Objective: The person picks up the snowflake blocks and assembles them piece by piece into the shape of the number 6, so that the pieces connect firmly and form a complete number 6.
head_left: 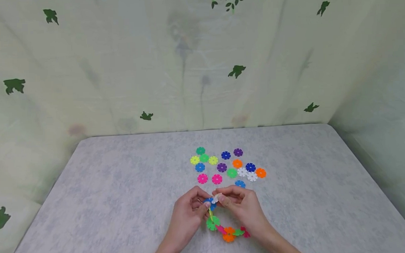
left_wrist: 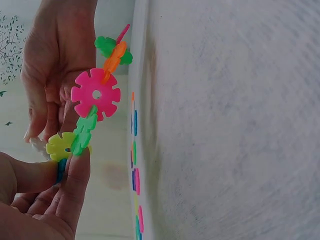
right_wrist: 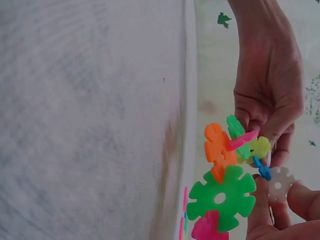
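Between thumb and fingers my left hand (head_left: 189, 215) pinches a blue notched plastic disc (right_wrist: 261, 169), the upper end of a chain of interlocking flower-shaped discs. My right hand (head_left: 245, 208) pinches a white disc (right_wrist: 280, 184), its edge right at the blue one's rim. From the blue disc the chain hangs down in a curve: a yellow disc (left_wrist: 59, 145), a green disc (left_wrist: 84, 134), a pink disc (left_wrist: 82, 95), an orange disc (head_left: 229, 234), a second green disc (right_wrist: 220, 197), then a pink end disc (right_wrist: 209, 227). The fingers cover part of the blue disc.
Loose discs in several colours lie flat on the grey table (head_left: 124, 196) beyond the hands, among them a pink disc (head_left: 202, 178) and a purple disc (head_left: 238, 152). One light-blue disc (head_left: 240, 184) lies close by the right fingers. A patterned curtain (head_left: 120, 69) stands behind the table.
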A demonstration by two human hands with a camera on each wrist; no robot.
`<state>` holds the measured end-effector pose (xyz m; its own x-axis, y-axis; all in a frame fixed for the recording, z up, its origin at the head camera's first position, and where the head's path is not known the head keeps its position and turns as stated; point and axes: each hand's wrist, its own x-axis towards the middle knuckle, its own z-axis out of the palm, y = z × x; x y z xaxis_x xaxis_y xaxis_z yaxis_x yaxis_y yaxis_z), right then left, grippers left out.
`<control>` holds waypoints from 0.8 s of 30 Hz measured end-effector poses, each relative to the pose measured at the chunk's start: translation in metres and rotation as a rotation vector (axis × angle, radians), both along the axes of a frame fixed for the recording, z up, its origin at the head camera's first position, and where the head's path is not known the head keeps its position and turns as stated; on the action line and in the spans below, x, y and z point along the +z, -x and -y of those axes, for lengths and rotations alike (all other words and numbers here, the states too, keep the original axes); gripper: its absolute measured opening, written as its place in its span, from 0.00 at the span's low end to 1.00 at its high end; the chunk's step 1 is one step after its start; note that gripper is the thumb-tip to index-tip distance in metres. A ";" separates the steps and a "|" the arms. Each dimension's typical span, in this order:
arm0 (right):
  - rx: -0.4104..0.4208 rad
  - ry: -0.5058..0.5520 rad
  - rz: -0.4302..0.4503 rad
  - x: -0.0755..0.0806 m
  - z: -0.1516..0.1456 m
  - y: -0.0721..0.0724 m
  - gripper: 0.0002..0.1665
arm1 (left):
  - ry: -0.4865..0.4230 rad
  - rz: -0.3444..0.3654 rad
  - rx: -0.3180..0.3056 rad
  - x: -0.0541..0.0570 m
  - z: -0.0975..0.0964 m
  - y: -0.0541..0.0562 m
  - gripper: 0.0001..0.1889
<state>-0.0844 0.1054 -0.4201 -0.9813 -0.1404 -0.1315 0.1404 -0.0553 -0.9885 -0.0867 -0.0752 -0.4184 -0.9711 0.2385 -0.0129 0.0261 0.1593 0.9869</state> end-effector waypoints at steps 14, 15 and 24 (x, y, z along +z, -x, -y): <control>0.095 -0.007 0.002 0.006 -0.014 0.007 0.18 | 0.156 -0.144 -0.033 0.006 0.000 -0.003 0.13; 0.098 -0.004 0.001 0.006 -0.014 0.006 0.18 | 0.174 -0.171 -0.023 0.006 0.000 -0.004 0.13; 0.097 0.006 0.017 0.005 -0.011 0.005 0.18 | 0.238 -0.231 -0.005 0.004 -0.001 -0.004 0.12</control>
<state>-0.0897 0.1165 -0.4152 -0.9606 -0.2358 -0.1472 0.1624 -0.0464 -0.9856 -0.0827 -0.0744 -0.4143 -0.9536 0.2600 0.1519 0.2464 0.3840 0.8898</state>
